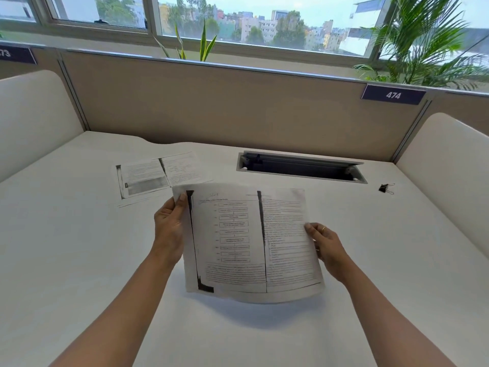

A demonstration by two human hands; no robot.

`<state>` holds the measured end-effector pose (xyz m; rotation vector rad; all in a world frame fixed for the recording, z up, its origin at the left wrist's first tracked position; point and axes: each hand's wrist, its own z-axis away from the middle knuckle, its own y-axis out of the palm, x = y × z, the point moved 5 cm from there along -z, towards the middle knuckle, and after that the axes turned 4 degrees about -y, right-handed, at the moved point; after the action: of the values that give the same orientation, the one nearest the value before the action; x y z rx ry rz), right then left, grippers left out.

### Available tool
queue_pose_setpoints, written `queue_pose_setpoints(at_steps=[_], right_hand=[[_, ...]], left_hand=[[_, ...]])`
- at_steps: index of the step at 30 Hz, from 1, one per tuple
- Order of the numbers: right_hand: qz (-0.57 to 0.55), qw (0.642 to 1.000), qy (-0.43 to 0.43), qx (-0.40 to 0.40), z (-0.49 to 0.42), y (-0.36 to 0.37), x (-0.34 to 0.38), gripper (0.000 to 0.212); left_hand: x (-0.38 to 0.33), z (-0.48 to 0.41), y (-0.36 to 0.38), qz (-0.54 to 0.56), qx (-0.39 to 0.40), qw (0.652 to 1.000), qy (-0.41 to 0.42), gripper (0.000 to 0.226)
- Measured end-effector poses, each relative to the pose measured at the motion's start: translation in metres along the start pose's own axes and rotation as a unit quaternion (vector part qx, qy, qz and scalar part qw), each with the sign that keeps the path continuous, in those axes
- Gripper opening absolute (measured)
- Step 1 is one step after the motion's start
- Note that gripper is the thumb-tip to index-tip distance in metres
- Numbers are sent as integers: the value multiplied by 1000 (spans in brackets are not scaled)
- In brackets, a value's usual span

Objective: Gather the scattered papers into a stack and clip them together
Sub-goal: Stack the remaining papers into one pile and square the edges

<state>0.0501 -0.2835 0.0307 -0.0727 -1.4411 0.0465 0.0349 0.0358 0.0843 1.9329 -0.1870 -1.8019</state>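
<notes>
A printed sheet (248, 242) is held clear of the white surface (79, 260), near the middle of the scene; it is gripped at its left edge by the left hand (169, 226) and at its right edge by the right hand (326, 246); on both hands the fingers are closed on the paper, thumb on the printed face and the remaining fingers hidden behind it. The sheet bows and sags toward its near edge (whether one sheet or several are held cannot be told). More paper (158, 174) lies flat on the surface, far and to the left, with its near right corner just behind the top left corner of the held sheet. The binder clip (385, 188) rests on the surface well apart to the far right, beyond the cable tray (301, 166); it is untouched.

The step in hand is judged to be gathering, with clipping not yet begun. For a good result, the held sheet is to be carried far-left and lowered onto the lying paper; the grip should be kept light at the margins, so that no crease is set; the edges should be squared by tapping one long edge on the surface before any clip is fetched; one hand is to be kept on the stack while the other reaches right for the clip, since loose sheets are likely to slide on the smooth surface.
</notes>
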Motion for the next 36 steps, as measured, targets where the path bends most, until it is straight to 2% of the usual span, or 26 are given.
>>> queue_pose_setpoints(at_steps=[4,10,15,21,26,30,34,36], right_hand=[[-24,999,20,16,-1,0,-10,17],[8,998,-2,-67,-6,-5,-19,26],[52,995,-17,-87,-12,-1,-21,24],[91,990,-15,-110,-27,7,-23,32],[92,990,-1,-107,-47,24,-32,30],[94,989,14,-110,-62,29,-44,26],[106,988,19,-108,-78,34,-51,28],[113,988,16,-107,-83,34,-50,29]], left_hand=[[12,-10,-10,-15,-51,998,-33,22],[40,-32,-25,-97,-96,983,-125,16],[59,-52,-42,-180,-88,961,-190,15],[61,-75,-70,-244,-109,941,-208,24],[53,-101,-98,-302,-140,924,-188,29],[46,-128,-112,-433,-124,884,-123,25],[32,-150,-118,-573,-131,809,-11,25],[31,-157,-120,-634,-118,764,9,25]])
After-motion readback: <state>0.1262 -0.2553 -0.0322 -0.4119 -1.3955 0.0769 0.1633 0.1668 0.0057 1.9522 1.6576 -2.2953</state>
